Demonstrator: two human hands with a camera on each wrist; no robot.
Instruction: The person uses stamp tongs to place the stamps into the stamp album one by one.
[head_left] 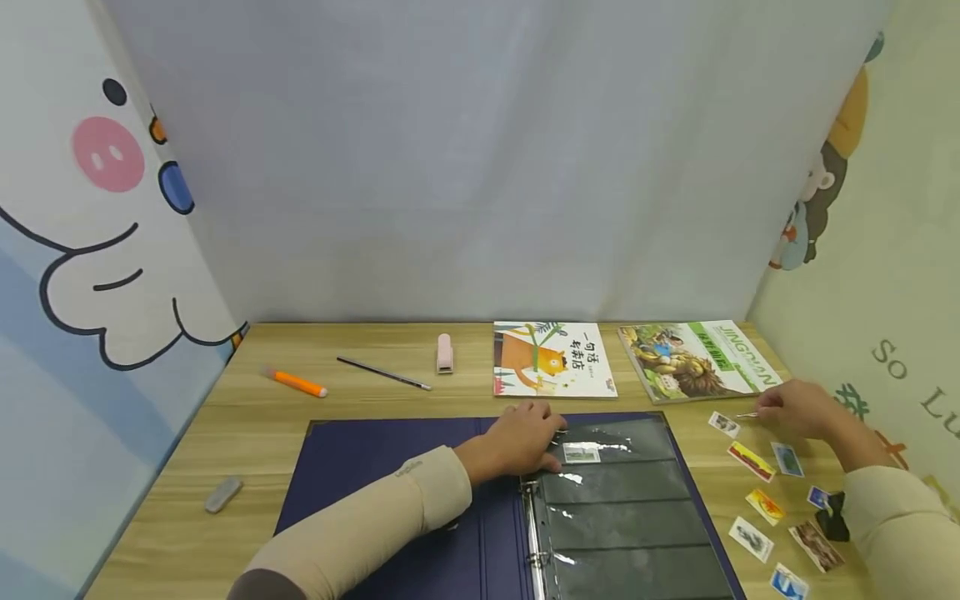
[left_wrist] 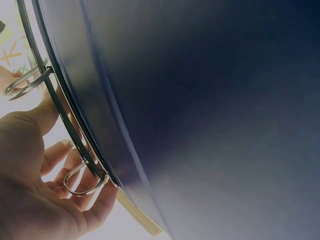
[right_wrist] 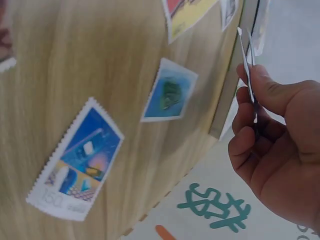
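A dark blue ring-binder stamp album (head_left: 390,450) lies unfolded on the table, with a black pocket page (head_left: 622,483) on its right side. One stamp (head_left: 582,452) sits in the page's top pocket. My left hand (head_left: 521,437) rests on the album by the upper ring, fingers loosely bent; the left wrist view shows them beside the metal rings (left_wrist: 85,180). My right hand (head_left: 798,408) pinches metal tweezers (right_wrist: 250,75), tips apart with nothing visible between them. In the head view the tips point at a small stamp (head_left: 723,424) on the table.
Several loose stamps (head_left: 752,461) are spread right of the album, near a small black object (head_left: 832,518). Two picture books (head_left: 555,360) lie at the back. An orange pen (head_left: 298,383), a pencil (head_left: 382,372), a pink stapler (head_left: 445,354) and a grey eraser-like piece (head_left: 223,495) lie farther left.
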